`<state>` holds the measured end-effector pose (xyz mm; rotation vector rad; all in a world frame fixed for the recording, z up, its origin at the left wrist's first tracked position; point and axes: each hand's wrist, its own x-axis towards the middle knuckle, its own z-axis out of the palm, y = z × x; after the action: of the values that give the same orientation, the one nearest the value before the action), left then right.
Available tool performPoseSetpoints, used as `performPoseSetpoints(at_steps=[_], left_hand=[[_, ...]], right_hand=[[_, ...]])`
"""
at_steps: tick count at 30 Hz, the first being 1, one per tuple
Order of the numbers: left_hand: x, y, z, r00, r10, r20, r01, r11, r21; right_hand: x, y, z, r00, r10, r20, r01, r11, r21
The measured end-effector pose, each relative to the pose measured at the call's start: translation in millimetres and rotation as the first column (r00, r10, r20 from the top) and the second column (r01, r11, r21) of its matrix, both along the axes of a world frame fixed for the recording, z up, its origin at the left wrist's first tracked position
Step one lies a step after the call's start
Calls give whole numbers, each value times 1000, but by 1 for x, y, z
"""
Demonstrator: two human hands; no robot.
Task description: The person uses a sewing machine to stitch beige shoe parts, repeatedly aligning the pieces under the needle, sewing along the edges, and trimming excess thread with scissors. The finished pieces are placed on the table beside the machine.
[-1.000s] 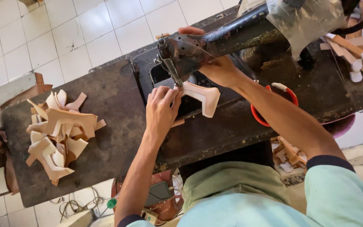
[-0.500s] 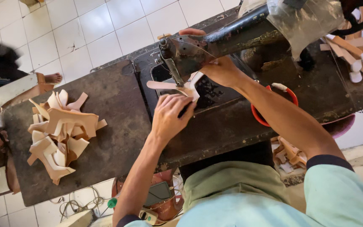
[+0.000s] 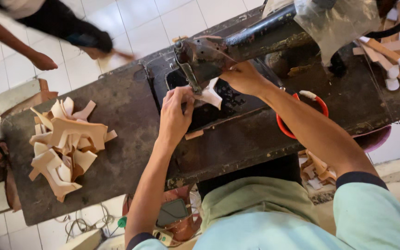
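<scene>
A: Leather piece [image 3: 210,96], pale and cut to a curved shape, is recorded under the head of the sewing machine [image 3: 237,48]. What is noted of the surface and the room?

B: A dark, worn table [image 3: 130,120] is observed, with the black machine set into it. A heap of tan cut pieces [image 3: 65,143] is logged on the table's left part, well apart from the machine. A red bowl [image 3: 285,129] is seen at the table's near edge, partly hidden by the right forearm. More pale offcuts [image 3: 394,55] are stacked at the far right. The floor [image 3: 116,23] is laid with white tiles; another person's hand [image 3: 42,61] is visible over it at the upper left, blurred.

A: And the piece relative to the grip?

B: The left hand [image 3: 176,113] is pressed on the piece's near edge, fingers curled flat against it, beside the needle bar. The right hand [image 3: 244,78] is closed around the far side of the piece, just behind the machine head. The piece is thus held between both hands, touching each, on the machine bed.
</scene>
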<state>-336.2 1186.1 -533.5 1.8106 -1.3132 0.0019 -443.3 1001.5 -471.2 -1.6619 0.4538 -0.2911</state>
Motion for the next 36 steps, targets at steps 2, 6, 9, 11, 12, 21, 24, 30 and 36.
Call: performPoseSetpoints(at_steps=[2,6,9,11,12,21,24,30,36], left_hand=[[0,0,0,1000,8,26,-9,1000,12],[3,-2,1,998,-1,57,0,1000,23],[3,-2,1,997,-6,71,5,1000,8],[3,-2,0,997,6,71,-7,1000,6],[2,-3,0,998,14,68,-15,1000,10],[-1,-5,1,994,67,86,-67,998,-1],[-3,-3,-1,987,71,145,-64,997,-53],[-11,3,-6,994,17,108,-42,973,228],[-9,10,-5,965,44,257,-64,995,70]], right_hand=[[0,0,-1,998,-32,-46,26,992,-123],[-1,2,1,993,29,117,-11,988,-152],[-1,3,2,987,69,143,-42,983,-179],[-1,3,2,983,76,166,-42,980,-195],[-1,2,2,991,69,111,-46,979,-200],[-2,3,3,989,52,137,-16,966,-257],[-5,4,10,984,74,162,-45,984,-174],[-6,5,17,768,181,614,-335,931,144],[-10,-4,8,907,93,-411,-288,848,-446]])
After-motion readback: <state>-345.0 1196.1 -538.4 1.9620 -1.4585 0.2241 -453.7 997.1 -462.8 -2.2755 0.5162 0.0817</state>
